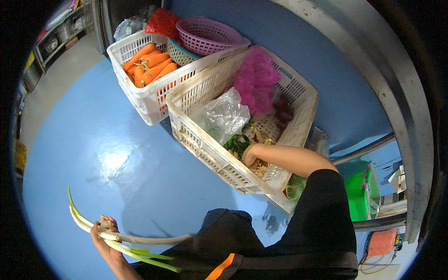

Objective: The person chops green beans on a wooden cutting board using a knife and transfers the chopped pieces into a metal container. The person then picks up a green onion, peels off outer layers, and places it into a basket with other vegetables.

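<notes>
Several scallion stalks (150, 240) with white and green parts rest across my left hand (106, 249), whose fingers are closed around them. A knobbly tan piece, apparently ginger (106, 222), is in the same grip. My right hand (249, 156) reaches down inside the nearer white plastic crate (210, 151), among pale tan root pieces (260, 170). Its fingertips are hidden, so I cannot tell whether they hold anything. Beside that hand lie dark leafy greens (238, 141). A clear plastic bag (224, 113) and a pink mesh bag (257, 77) are also in the crate.
Behind stands another white crate (129, 94) with several carrots (154, 61), a purple plastic basket (210, 35) and a red mesh bag (162, 23). A green-skinned squash (295, 187) sits beside the nearer crate, at right. Blue floor (87, 140) spreads out at left.
</notes>
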`<state>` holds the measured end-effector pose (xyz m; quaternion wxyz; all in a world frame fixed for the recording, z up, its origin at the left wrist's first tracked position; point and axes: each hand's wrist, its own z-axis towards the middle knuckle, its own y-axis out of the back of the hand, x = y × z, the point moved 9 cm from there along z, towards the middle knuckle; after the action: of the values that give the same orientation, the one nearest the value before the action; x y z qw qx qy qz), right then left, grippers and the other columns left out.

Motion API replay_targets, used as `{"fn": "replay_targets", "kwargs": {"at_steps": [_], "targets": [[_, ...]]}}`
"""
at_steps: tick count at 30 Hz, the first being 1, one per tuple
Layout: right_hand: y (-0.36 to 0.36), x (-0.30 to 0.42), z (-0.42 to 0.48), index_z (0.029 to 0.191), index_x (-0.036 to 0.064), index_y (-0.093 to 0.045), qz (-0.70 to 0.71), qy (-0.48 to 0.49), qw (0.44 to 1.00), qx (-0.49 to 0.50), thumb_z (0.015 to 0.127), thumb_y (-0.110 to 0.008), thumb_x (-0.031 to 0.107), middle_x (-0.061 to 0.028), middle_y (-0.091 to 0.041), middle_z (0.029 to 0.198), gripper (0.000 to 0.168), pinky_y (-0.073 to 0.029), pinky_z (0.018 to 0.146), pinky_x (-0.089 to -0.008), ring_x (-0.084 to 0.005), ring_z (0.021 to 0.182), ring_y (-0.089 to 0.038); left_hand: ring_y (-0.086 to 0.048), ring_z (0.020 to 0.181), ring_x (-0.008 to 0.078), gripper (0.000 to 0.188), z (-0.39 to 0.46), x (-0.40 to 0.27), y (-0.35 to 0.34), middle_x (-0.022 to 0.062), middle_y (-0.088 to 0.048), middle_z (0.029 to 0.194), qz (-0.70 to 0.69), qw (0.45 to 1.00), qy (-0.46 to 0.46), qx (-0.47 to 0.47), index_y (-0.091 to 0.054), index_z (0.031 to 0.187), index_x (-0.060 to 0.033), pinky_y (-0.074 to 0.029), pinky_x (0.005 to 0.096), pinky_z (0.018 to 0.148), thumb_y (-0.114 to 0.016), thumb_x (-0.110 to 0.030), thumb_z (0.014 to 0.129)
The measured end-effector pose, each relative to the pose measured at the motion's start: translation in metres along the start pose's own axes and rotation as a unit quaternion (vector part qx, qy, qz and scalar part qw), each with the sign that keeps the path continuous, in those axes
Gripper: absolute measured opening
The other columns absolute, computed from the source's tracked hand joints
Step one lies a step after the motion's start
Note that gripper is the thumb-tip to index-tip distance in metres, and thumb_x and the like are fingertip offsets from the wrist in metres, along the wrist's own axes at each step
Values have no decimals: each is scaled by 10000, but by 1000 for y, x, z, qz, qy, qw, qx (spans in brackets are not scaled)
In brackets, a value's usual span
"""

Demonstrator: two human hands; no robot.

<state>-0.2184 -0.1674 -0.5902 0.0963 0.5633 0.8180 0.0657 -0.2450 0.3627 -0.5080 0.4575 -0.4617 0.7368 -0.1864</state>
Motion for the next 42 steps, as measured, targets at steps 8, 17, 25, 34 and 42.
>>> {"fn": "replay_targets", "kwargs": {"at_steps": [8, 17, 25, 34, 42], "targets": [[9, -7, 49, 1044, 86, -627, 184, -126, 959, -174, 790, -523, 200, -120, -590, 1078, 297, -457, 726, -514, -329, 959, -560, -563, 849, 257, 159, -2, -3, 3, 152, -553, 916, 0, 1000, -4, -7, -523, 876, -32, -539, 247, 515, -581, -154, 792], [25, -15, 41, 900, 112, -672, 174, -28, 935, -308, 715, -602, 325, -130, -640, 893, 291, -473, 666, -403, -279, 736, -617, -555, 862, 278, 166, 3, 4, 1, 163, -548, 922, -11, 999, 30, -2, -523, 879, -27, -541, 260, 511, -582, -154, 790], [8, -121, -67, 982, -48, -592, 621, 27, 737, -266, 775, -655, 288, -147, -617, 808, 400, -539, 574, -281, -196, 677, -627, -556, 859, 270, 204, 4, 2, 1, 156, -548, 907, 14, 1000, 15, 15, -515, 900, 1, -532, 244, 508, -584, -156, 789], [14, -75, -54, 1028, -37, -584, 612, 120, 762, -174, 790, -649, 270, -152, -597, 940, 394, -529, 691, -295, -195, 833, -599, -554, 872, 267, 243, 2, 7, -5, 162, -551, 909, 6, 999, 38, 7, -494, 935, 14, -539, 255, 530, -573, -169, 797], [-48, -177, 123, 1317, 41, -265, 68, -157, 985, 28, 877, -418, 388, -70, -346, 1308, 581, -374, 921, -375, -229, 1133, -408, -552, 883, 272, 204, 6, 3, 9, 156, -559, 904, -26, 999, 39, 16, -505, 910, -12, -548, 261, 547, -570, -169, 798]]}}
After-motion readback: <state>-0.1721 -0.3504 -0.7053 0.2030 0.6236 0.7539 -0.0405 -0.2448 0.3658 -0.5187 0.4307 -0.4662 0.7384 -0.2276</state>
